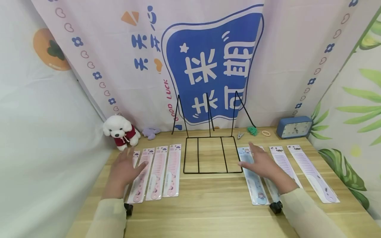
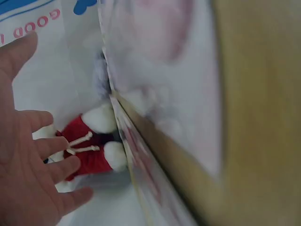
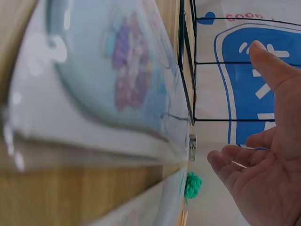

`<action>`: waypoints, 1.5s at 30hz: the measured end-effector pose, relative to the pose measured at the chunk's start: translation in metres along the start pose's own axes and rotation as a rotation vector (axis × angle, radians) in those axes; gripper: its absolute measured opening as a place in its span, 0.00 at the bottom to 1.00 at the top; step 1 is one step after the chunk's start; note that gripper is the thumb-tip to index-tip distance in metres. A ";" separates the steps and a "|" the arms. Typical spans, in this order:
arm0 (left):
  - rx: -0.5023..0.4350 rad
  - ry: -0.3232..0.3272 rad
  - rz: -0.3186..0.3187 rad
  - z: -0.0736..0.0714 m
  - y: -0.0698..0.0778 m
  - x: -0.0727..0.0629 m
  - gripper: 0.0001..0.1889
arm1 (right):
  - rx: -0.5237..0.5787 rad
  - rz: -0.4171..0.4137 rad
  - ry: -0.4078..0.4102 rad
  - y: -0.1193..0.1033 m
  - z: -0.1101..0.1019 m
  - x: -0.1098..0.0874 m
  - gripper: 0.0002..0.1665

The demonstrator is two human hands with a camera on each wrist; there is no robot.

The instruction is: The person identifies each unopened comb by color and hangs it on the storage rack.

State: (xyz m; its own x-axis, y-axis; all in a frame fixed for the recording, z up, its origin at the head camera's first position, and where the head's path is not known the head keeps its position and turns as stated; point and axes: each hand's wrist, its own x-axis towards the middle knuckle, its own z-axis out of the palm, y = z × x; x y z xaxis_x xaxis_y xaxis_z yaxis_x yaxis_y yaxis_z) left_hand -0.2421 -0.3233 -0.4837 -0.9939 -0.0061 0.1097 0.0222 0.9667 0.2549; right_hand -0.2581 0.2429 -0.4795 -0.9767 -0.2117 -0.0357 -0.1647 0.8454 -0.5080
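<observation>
My left hand (image 1: pixel 123 167) hovers above the left end of a row of packaged pink combs (image 1: pixel 172 170), its fingers spread and holding nothing. The leftmost packs are partly covered by that hand. On the other side my right hand (image 1: pixel 263 163) is over packaged blue combs (image 1: pixel 255 186), thumb apart from the fingers, also holding nothing. Farther right lie packaged purple combs (image 1: pixel 311 170). Between the two groups stands a black wire rack (image 1: pixel 198 155), with nothing in its slots. In the right wrist view, a blue comb pack (image 3: pixel 89 89) fills the near left side, below the palm.
A white plush dog (image 1: pixel 119 129) in red and a purple toy (image 1: pixel 150 133) sit at the back left. Behind the right packs are a small clip (image 1: pixel 239 135), a green scrunchie-like thing (image 1: pixel 252 131), a pale ring (image 1: pixel 266 133) and a blue clock (image 1: pixel 294 127). Printed curtains enclose the table.
</observation>
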 end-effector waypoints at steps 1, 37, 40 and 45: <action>-0.002 -0.019 -0.020 0.001 -0.004 -0.002 0.58 | 0.000 -0.005 -0.003 -0.001 0.002 0.001 0.70; -0.195 -0.233 -0.471 -0.008 -0.021 -0.011 0.29 | -0.117 0.028 -0.145 -0.019 0.026 0.032 0.46; -0.280 -0.236 -0.531 -0.008 -0.023 -0.011 0.30 | -0.113 0.044 -0.158 -0.021 0.027 0.033 0.45; -0.364 -0.225 -0.629 -0.004 -0.026 -0.008 0.38 | -0.104 0.060 -0.174 -0.025 0.027 0.033 0.44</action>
State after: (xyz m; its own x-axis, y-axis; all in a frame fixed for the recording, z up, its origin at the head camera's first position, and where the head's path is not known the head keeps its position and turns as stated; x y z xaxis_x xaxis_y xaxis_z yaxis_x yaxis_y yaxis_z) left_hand -0.2341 -0.3495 -0.4877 -0.8280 -0.4380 -0.3501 -0.5607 0.6524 0.5100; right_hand -0.2822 0.2017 -0.4914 -0.9482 -0.2328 -0.2160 -0.1286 0.9033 -0.4092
